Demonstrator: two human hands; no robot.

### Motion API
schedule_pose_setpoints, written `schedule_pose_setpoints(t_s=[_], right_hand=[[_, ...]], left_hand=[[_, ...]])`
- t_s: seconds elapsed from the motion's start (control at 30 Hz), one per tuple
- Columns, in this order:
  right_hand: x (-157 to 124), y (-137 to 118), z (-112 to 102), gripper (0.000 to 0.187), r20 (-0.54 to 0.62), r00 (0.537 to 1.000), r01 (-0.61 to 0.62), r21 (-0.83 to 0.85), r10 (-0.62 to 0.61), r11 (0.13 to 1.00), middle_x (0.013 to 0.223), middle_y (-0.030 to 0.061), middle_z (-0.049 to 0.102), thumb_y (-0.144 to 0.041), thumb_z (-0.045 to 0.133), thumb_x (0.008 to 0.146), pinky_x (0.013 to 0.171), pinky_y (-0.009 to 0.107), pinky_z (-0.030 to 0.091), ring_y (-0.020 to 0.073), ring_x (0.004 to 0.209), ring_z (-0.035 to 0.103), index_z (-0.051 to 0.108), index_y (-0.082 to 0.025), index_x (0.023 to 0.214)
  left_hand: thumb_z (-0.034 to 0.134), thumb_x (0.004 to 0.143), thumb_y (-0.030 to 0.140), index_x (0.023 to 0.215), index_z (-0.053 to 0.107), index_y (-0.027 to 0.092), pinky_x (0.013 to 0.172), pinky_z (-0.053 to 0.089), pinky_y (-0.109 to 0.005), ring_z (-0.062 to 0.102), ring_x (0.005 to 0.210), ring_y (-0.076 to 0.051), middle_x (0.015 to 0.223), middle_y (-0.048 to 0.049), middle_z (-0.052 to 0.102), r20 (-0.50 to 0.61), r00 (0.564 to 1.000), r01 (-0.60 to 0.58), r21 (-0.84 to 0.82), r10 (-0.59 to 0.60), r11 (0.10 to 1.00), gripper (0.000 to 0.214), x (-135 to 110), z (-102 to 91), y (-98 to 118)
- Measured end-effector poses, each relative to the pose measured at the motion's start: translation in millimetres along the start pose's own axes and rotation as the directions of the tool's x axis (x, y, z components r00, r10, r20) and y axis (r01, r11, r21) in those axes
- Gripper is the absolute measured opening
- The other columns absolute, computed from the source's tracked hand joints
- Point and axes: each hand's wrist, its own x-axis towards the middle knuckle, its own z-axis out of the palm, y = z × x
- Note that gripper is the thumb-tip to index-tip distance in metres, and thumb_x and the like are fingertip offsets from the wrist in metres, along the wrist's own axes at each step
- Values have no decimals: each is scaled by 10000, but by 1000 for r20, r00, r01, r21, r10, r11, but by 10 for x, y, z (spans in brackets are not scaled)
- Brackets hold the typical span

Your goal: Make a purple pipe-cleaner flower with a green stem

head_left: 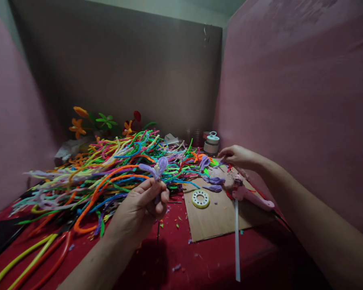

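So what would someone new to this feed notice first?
The big tangle of multicoloured pipe cleaners heaped on the red tabletop, left of centre. In front of it, the left hand pinches a small purple pipe-cleaner flower upright. The right hand reaches over the far edge of a cardboard sheet, where loose purple petals lie near a pink glue gun.
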Motion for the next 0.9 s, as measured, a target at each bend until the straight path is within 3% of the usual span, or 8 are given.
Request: schedule_pose_setpoints(t_s=[0.03, 0.07, 0.13, 0.23, 0.3, 0.5, 0.8, 0.9], right_hand=[[-45, -56, 0, 215, -26, 1000, 22, 219, -17, 976, 717, 35, 636, -192, 510, 768, 505, 204, 395, 96, 554, 526, 645, -150, 930], [-91, -127, 23, 219, -43, 999, 48, 466, -32, 883, 680, 23, 611, -220, 523, 767, 468, 203, 381, 82, 502, 490, 625, -139, 943], [-173, -310, 127, 182, -8, 995, 64, 795, -95, 604, 585, -14, 547, -247, 597, 715, 419, 194, 354, 63, 439, 437, 613, -125, 849], [-240, -627, 346, 170, 62, 969, 14, 953, -241, 301, 566, -34, 538, -248, 662, 664, 395, 180, 336, 51, 422, 435, 591, -134, 769], [-248, -812, 474, 169, 53, 945, 15, 979, -322, 206, 569, -41, 533, -256, 669, 675, 413, 182, 354, 47, 428, 442, 595, -132, 764], [-254, -1006, 666, 145, -89, 931, 141, 982, -354, 124, 621, -23, 570, -263, 655, 723, 474, 185, 362, 48, 492, 455, 625, -131, 776], [-336, -898, 712, 100, -147, 942, 187, 976, -300, 108, 650, -23, 583, -195, 665, 707, 528, 187, 402, 50, 544, 493, 651, -136, 787], [-367, -912, 747, 114, -145, 950, 166, 985, -277, 51, 653, -24, 587, -188, 671, 689, 515, 189, 402, 52, 535, 501, 639, -139, 788]], left_hand=[[689, 692, 224, 704, 605, 137, 404, 357, -128, 471, 424, -39, 574, 3, 589, 6, 1000, -1, 4, 1, 1000, 122, 1, 5, -1], [690, 692, 224, 702, 612, 137, 423, 374, -138, 489, 450, -49, 584, 0, 594, 9, 1000, -8, 13, 8, 1000, 118, 3, 13, -3], [695, 689, 220, 703, 632, 134, 509, 427, -163, 547, 557, -78, 657, -16, 626, -3, 999, -45, 37, 45, 998, 108, 9, 33, -11], [700, 685, 207, 791, 673, 132, 685, 454, -186, 589, 754, -111, 840, -39, 664, -46, 996, -73, 84, 77, 994, 133, 22, 56, -30], [702, 684, 205, 861, 681, 138, 743, 442, -191, 589, 803, -119, 876, -44, 669, -40, 998, -40, 110, 45, 993, 191, 29, 57, -43], [681, 709, 234, 735, 658, 123, 563, 431, -194, 562, 589, -101, 714, -43, 645, 76, 997, 22, 128, -32, 992, 116, 22, 10, -70], [663, 731, 224, 736, 619, 102, 511, 434, -164, 572, 545, -86, 698, -70, 662, 64, 996, 59, 120, -67, 991, 130, 22, 26, -67], [691, 697, 187, 728, 613, 108, 521, 444, -154, 580, 548, -84, 680, -61, 666, 47, 998, 26, 73, -29, 997, 116, 22, 52, -65]])
